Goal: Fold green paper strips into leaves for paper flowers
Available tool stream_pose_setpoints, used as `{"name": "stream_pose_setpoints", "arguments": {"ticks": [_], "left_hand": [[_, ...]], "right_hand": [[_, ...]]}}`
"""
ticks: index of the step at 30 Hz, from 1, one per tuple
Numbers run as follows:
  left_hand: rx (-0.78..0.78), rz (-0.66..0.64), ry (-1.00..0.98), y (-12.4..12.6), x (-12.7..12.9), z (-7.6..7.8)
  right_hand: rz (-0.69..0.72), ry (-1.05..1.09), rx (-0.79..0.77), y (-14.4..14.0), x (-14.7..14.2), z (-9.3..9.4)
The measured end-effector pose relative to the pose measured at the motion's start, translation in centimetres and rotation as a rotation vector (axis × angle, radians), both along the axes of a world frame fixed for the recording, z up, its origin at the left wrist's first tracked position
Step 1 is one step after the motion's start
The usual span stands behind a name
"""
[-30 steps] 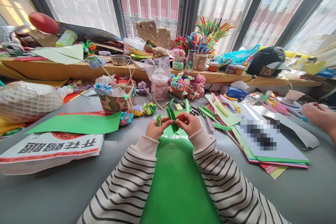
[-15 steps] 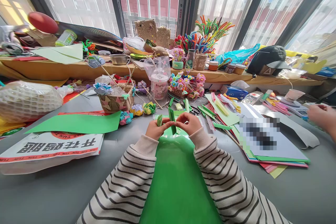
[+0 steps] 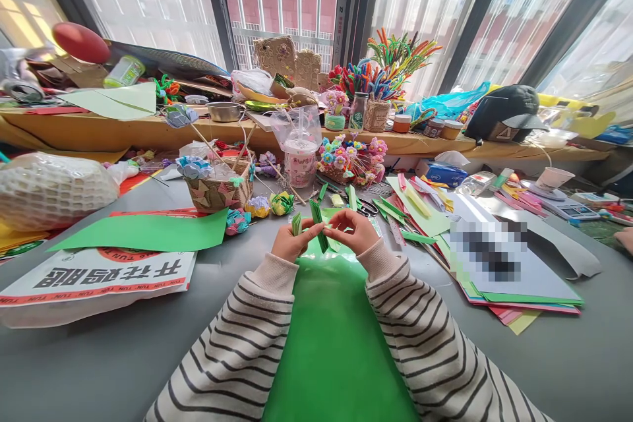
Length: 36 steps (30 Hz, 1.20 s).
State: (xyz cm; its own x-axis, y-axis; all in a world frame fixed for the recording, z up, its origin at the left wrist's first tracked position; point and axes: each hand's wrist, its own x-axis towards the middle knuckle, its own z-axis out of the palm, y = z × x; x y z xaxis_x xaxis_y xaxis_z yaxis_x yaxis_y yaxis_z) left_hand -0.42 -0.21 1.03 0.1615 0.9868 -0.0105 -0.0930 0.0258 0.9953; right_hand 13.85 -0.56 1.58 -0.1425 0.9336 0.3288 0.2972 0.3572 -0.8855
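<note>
Between my hands stands a folded green paper strip [image 3: 319, 227], pleated in narrow layers. My left hand [image 3: 293, 241] pinches it with thumb and fingertips, while another folded green paper piece [image 3: 297, 224] sticks up from the same hand's curled fingers. From the other side, my right hand [image 3: 352, 231] presses thumb and finger together at the strip's edge. Both hands are above the far end of a shiny green sheet [image 3: 341, 336] that runs toward me. More green strips [image 3: 352, 198] lie just beyond my hands, next to black-handled scissors [image 3: 368, 207].
A woven basket [image 3: 222, 194] with paper flowers and a lidded cup [image 3: 300, 165] stand ahead. Left are a green paper sheet [image 3: 148, 231] and a printed bag [image 3: 99, 280]; right, a stack of papers [image 3: 514, 277]. Another person's hand [image 3: 626, 237] shows at the right edge.
The pleated strip in my hands has tilted to the left at its top, and my left hand has shifted slightly. The other person's hand has drawn back almost out of view.
</note>
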Motion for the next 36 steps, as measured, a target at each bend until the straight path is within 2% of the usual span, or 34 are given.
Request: {"name": "stream_pose_setpoints", "arguments": {"ticks": [4,8,12,17,19,23,26,29,32,34,36], "left_hand": [[0.071,-0.103,0.096,-0.2,0.0,0.3],[0.141,-0.188,0.193,-0.6,0.1,0.7],[0.186,-0.219,0.227,-0.6,0.2,0.7],[0.252,-0.23,0.289,-0.3,0.2,0.1],[0.311,-0.214,0.341,-0.2,0.2,-0.1],[0.484,-0.056,0.486,-0.2,0.2,-0.5],[0.549,-0.022,0.556,-0.2,0.1,-0.6],[0.499,-0.004,0.505,-0.2,-0.1,-0.5],[0.329,0.056,0.357,-0.1,-0.2,-0.3],[0.175,0.04,0.209,0.0,-0.3,-0.1],[0.049,0.011,0.056,0.1,-0.3,0.1]], "right_hand": [[-0.015,0.058,-0.029,0.0,0.2,0.4],[-0.07,0.025,0.037,-0.1,0.0,0.4],[-0.109,0.057,0.05,-0.1,-0.4,0.2],[-0.08,0.164,-0.033,-0.1,-0.6,0.0],[-0.111,0.149,-0.029,-0.2,-0.7,-0.1],[-0.25,0.08,0.077,-0.4,-1.3,-0.4],[-0.229,0.03,0.117,0.1,-1.2,-0.6],[-0.229,-0.041,0.109,1.2,0.7,-0.4],[-0.523,-0.216,0.147,2.7,4.3,-0.3],[-0.723,-0.397,0.105,3.4,6.9,-0.4],[-0.828,-0.557,0.05,4.0,8.9,-0.7]]}}
